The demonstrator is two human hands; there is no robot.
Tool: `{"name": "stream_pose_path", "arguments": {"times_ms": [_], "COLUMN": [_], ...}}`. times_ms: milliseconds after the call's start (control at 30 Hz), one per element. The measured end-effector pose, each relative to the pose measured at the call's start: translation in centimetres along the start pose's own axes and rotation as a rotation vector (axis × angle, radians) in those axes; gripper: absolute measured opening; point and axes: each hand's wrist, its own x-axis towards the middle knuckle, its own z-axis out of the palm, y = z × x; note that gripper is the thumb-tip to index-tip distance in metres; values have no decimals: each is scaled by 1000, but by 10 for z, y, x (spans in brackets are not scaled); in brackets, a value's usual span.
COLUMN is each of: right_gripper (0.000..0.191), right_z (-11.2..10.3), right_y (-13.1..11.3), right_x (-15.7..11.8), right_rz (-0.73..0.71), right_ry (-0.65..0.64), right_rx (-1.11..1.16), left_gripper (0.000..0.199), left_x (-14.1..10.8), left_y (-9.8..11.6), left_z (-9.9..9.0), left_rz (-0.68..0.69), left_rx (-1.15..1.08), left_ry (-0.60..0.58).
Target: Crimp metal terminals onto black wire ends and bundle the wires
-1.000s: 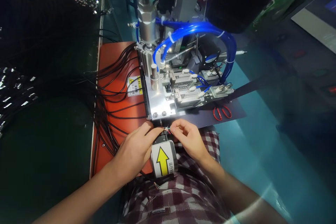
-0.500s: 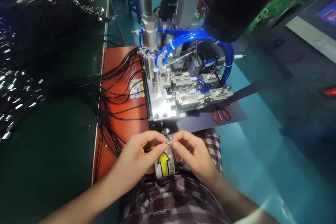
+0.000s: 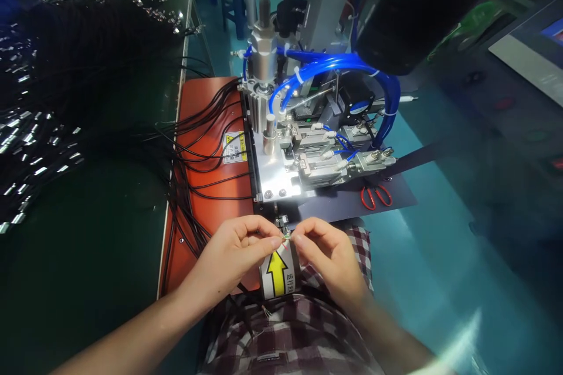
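The left hand (image 3: pixel 244 249) pinches thin wires (image 3: pixel 285 239) between thumb and finger; the right hand (image 3: pixel 329 249) has fingertips together beside them, grip unclear; just below, a white label (image 3: pixel 288 274) reads "运行" beside a yellow arrow (image 3: pixel 277 275); farther out, a warning sticker (image 3: pixel 235 147) marks the orange board (image 3: pixel 222 211)

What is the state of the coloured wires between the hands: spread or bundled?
Partly spread: a red wire sticks down, apart from the greenish wire; the fingers hide the rest.
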Motion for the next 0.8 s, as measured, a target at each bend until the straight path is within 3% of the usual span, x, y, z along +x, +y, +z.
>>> {"name": "stream_pose_path", "arguments": {"times_ms": [167,800], "right_gripper": [15,14], "right_z": [-2,2], "right_y": [-1,-2], "right_x": [3,4], "right_rz": [22,31], "right_ry": [-30,-24], "right_rx": [83,63], "left_gripper": [15,16], "left_x": [-1,-1], "left_y": [2,2], "left_z": [1,2], "left_rz": [7,-3], "left_rx": [3,25], "left_ry": [15,54]}}
